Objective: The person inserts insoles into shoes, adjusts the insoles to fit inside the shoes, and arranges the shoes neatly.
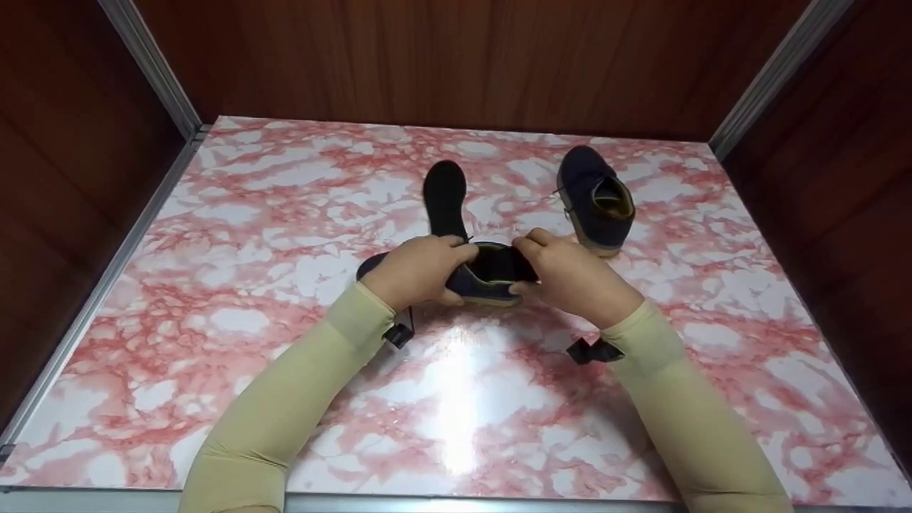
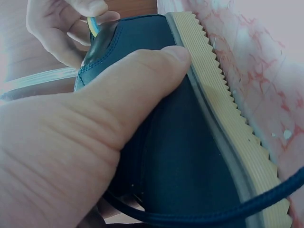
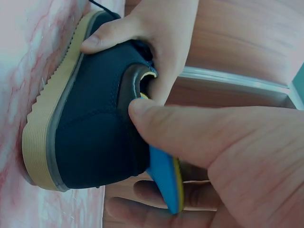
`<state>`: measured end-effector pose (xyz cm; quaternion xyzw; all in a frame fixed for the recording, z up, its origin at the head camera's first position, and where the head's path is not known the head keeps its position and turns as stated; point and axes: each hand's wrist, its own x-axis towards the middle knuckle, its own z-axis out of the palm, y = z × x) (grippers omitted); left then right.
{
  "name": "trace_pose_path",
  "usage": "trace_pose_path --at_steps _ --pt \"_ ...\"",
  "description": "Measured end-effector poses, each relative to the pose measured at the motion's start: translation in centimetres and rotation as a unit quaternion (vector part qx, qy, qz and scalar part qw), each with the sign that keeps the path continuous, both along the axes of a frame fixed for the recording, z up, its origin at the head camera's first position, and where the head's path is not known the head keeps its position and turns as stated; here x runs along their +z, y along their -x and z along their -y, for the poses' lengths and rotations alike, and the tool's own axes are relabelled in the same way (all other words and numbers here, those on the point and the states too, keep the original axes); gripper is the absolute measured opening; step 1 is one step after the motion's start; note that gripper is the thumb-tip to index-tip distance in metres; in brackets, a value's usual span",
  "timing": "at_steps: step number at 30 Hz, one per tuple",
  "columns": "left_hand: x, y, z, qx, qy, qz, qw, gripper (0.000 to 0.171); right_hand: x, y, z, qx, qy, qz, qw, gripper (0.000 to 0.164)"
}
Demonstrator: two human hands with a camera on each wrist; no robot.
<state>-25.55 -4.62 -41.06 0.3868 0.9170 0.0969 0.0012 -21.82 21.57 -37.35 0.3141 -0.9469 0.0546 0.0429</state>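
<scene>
On the marbled table (image 1: 235, 320), the left hand (image 1: 417, 271) grips a dark blue shoe (image 3: 95, 137) standing on its sole, while the right hand (image 1: 573, 278) pinches a blue insole (image 3: 164, 183) at its heel opening — a black insole (image 1: 444, 196) lies just beyond, a second shoe (image 1: 591, 203) farther right.

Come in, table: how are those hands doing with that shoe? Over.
Left hand gripping navy shoe. Right hand holding blue-and-yellow insole, one end jutting out of the shoe. Separate black insole lies beyond; nothing seen in the way.
</scene>
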Motion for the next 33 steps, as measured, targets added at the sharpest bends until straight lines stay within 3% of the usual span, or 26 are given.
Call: trace_pose_path --at_steps 7,16,25,33 --pt "0.4 0.1 0.0 -0.003 0.012 -0.003 0.9999 0.061 0.6 0.1 -0.5 -0.040 -0.034 0.049 0.997 0.079" --pt "0.3 0.1 0.0 0.002 0.015 0.004 0.9999 0.061 1.6 0.2 -1.7 -0.035 -0.011 0.060 0.998 0.069" --pt "0.1 0.1 0.1 0.000 0.016 0.002 0.9999 0.062 1.7 -0.1 -1.4 -0.004 0.003 0.002 1.000 0.050" --pt "0.0 0.0 0.1 -0.002 0.012 -0.003 0.9999 0.061 1.3 -0.3 -0.7 0.017 0.026 -0.036 0.999 0.048"
